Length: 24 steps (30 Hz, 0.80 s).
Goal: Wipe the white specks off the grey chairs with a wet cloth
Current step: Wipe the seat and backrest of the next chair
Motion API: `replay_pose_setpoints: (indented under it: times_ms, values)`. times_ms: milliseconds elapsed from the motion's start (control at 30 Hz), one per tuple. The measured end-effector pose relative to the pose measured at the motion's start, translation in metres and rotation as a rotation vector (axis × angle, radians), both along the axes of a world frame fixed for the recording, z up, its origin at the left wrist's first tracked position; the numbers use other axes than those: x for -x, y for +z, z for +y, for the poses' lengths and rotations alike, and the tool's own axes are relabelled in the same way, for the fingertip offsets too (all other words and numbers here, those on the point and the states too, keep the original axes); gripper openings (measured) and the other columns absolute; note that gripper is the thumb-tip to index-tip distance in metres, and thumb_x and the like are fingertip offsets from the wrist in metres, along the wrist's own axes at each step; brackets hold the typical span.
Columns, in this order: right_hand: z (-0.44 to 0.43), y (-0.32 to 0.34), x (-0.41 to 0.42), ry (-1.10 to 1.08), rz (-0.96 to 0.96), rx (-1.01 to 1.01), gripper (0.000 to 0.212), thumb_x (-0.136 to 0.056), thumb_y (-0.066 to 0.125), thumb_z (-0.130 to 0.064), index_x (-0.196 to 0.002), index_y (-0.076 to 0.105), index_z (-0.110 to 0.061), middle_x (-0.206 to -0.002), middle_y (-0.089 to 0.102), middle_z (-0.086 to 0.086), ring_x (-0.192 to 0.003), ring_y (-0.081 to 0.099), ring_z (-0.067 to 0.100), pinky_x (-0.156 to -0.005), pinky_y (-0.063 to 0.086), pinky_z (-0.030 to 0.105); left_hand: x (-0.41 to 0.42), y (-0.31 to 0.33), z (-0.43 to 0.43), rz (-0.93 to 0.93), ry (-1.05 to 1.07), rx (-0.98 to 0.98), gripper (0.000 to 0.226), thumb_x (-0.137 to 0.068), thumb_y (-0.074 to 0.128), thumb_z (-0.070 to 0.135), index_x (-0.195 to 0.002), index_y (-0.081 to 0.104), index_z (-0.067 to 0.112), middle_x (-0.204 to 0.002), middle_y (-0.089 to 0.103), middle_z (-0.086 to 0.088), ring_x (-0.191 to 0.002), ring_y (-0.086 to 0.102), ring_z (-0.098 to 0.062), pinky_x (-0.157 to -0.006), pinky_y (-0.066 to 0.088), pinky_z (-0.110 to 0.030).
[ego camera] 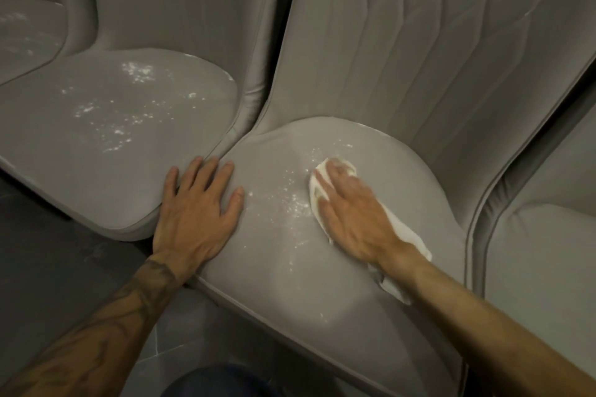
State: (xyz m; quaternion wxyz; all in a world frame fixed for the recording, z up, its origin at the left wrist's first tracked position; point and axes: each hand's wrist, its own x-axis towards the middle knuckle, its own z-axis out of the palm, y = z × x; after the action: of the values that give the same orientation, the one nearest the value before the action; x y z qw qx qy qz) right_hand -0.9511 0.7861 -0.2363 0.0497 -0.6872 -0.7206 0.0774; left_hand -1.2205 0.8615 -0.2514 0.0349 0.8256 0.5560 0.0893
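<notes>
Nearest: your tattooed left forearm (106, 325) reaches in from the bottom edge.
Right hand (351, 206): your fingers lie flat, pressing the crumpled white cloth (416, 243) on the seat.
Left hand (196, 206): spread flat, holding nothing, on the seat's left edge.
Seat: smooth grey padded chair (290, 293); white specks (290, 203) lie between your hands.
Neighbour: a second grey chair (80, 151), touching on the left, is also speckled.

The left seat (96, 145) touches the middle seat (290, 284); on the latter — left hand (196, 213) at the left edge, right hand (354, 213) upon the cloth (414, 246), specks (290, 203) between.
</notes>
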Motion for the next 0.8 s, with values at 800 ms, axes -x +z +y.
replay_pose_setpoints:
  times_ms: [800]
  values:
    - [0.055,0.000,0.024,-0.047,-0.015,-0.042,0.052,-0.113,0.020,-0.032,-0.162,0.027,-0.017,-0.171,0.021,0.012,-0.160,0.012,0.029,-0.131,0.009,0.045,0.002,-0.009,0.005,-0.028,0.002,-0.047,0.065,-0.103,0.027,0.054,-0.156,0.045,0.020,-0.162,0.043,-0.006,-0.154,0.032,-0.027,-0.127,0.020,-0.055]
